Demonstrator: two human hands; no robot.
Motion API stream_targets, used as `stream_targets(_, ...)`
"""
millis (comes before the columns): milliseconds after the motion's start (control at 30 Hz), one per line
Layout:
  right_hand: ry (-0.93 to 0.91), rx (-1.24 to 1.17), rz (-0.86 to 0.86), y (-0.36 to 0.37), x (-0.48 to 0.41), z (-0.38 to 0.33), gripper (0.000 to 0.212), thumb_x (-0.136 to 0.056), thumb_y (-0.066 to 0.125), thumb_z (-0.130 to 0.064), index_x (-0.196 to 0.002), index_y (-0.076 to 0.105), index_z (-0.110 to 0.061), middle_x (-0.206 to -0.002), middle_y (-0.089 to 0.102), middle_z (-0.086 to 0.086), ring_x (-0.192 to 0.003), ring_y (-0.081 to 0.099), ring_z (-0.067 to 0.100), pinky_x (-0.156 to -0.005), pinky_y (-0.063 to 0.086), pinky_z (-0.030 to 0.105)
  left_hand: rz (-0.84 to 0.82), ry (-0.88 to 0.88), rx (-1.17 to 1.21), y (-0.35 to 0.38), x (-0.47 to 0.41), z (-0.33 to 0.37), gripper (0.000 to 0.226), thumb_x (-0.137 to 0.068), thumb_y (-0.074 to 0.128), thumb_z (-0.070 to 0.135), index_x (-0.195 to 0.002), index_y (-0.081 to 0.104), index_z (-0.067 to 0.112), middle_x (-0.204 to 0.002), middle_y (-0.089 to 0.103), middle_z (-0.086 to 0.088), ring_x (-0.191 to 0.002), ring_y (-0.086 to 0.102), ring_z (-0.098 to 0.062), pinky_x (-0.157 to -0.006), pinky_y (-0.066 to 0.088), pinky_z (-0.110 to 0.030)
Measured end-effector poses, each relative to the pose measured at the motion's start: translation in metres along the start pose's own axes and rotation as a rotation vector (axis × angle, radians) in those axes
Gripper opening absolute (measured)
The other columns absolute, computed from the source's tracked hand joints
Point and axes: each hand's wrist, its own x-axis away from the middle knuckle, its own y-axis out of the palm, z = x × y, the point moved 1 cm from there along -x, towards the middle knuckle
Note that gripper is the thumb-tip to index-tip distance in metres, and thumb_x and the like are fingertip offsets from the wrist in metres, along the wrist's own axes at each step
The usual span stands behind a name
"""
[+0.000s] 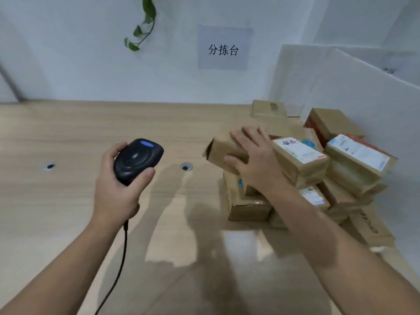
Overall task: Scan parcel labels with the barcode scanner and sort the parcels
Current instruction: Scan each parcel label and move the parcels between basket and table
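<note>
Pale paper sign [225, 47] on the wall read 分拣台 in black, below-right of the sign a parcel's white label [297, 150] bore large upside-down characters, unreadable, farther labels [359, 153] beyond it too blurred.

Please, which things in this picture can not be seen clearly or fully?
- Head view: the print on the parcel labels is too blurred to read.
- The right hand covers much of the top parcel. Any label under it is hidden, and whether the hand grips or only rests is unclear.
- The cable of the scanner is cut off by the bottom edge.
- The pile hides its lower parcels, so they cannot be counted.
</note>
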Motion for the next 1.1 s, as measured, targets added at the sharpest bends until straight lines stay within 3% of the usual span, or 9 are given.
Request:
stream_targets(167,-0.070,-0.184,-0.291,0.099,0.051,-0.040,0.065,-0.084,0.077,-0.037,-0.143,0.055,-0.018,-0.153,0.045,0.013,-0.147,0.023,0.048,-0.118,0.012,0.046,0.103,-0.109,-0.050,-0.035,0.027,-0.016,0.066,-0.071,0.074,0.033,-0.131,0.048,0.033,-0.111,0.063,0.024,-0.091,0.061,0.013,-0.068,0.045,-0.004)
stream_targets(233,-0.060,-0.197,-0.442,0.130,0.075,-0.045,0.065,-0.087,0.075,-0.035,-0.145,0.053,-0.018,-0.156,0.040,0.013,-0.149,0.016,0.046,-0.121,0.009,0.047,0.138,-0.158,-0.094,-0.048,0.040,-0.024,0.062,-0.071,0.075,0.037,-0.127,0.049,0.041,-0.106,0.065,0.031,-0.092,0.063,0.004,-0.074,0.048,-0.014)
stream_targets(300,-0.124,-0.170,-0.525,0.158,0.100,-0.040,0.065,-0.084,0.079,-0.031,-0.142,0.055,-0.015,-0.152,0.045,0.018,-0.146,0.022,0.051,-0.119,0.017,0.057,0.160,-0.214,-0.134,-0.059,0.054,-0.033,0.060,-0.069,0.077,0.044,-0.120,0.048,0.052,-0.105,0.064,0.036,-0.089,0.064,-0.005,-0.078,0.049,-0.030)
stream_targets(367,-0.170,-0.092,-0.625,0.176,0.118,-0.035,0.070,-0.083,0.080,-0.032,-0.146,0.051,-0.017,-0.151,0.044,0.021,-0.145,0.022,0.053,-0.117,0.025,0.063,0.191,-0.267,-0.149,-0.067,0.066,-0.041,0.059,-0.066,0.076,0.050,-0.117,0.047,0.056,-0.106,0.063,0.036,-0.088,0.064,-0.007,-0.079,0.049,-0.035)
stream_targets(500,-0.069,0.095,-0.980,0.178,0.136,-0.031,0.078,-0.094,0.052,-0.063,-0.158,0.014,-0.042,-0.169,0.000,-0.001,-0.153,-0.014,0.029,-0.123,0.014,0.054,0.239,-0.343,-0.160,-0.074,0.083,-0.054,0.059,-0.070,0.076,0.042,-0.121,0.048,0.050,-0.103,0.064,0.036,-0.088,0.064,-0.008,-0.080,0.048,-0.032)
stream_targets(667,0.159,0.109,-0.842,0.181,0.120,-0.059,0.079,-0.088,0.038,-0.079,-0.154,0.007,-0.048,-0.163,0.011,0.003,-0.152,-0.008,0.030,-0.113,0.010,0.069,0.244,-0.410,-0.106,-0.077,0.090,-0.066,0.070,-0.061,0.075,0.058,-0.124,0.048,0.051,-0.105,0.066,0.024,-0.071,0.051,-0.025,-0.067,0.042,-0.044)
stream_targets(767,0.285,0.156,-0.887,0.197,0.120,-0.075,0.087,-0.086,0.039,-0.080,-0.155,-0.002,-0.045,-0.166,-0.006,0.007,-0.150,-0.024,0.032,-0.109,0.012,0.073,0.225,-0.413,-0.110,-0.075,0.088,-0.065,0.071,-0.059,0.074,0.059,-0.125,0.048,0.050,-0.106,0.066,0.026,-0.070,0.052,-0.024,-0.066,0.043,-0.044)
stream_targets(933,0.391,0.089,-0.853,0.206,0.124,-0.081,0.085,-0.090,0.054,-0.048,-0.156,0.001,-0.043,-0.166,-0.017,0.006,-0.147,-0.032,0.031,-0.104,0.036,0.057,0.221,-0.415,-0.109,-0.078,0.085,-0.062,0.070,-0.059,0.074,0.060,-0.124,0.048,0.050,-0.105,0.066,0.025,-0.067,0.050,-0.023,-0.065,0.041,-0.042)
stream_targets(1100,0.404,-0.396,-0.816,0.183,0.129,-0.052,0.081,-0.093,0.060,-0.024,-0.143,0.013,-0.067,-0.167,-0.015,-0.008,-0.152,-0.022,0.014,-0.122,0.013,0.047,0.214,-0.447,-0.081,-0.079,0.082,-0.064,0.066,-0.059,0.075,0.058,-0.119,0.049,0.056,-0.099,0.067,0.012,-0.063,0.046,-0.022,-0.063,0.040,-0.040)
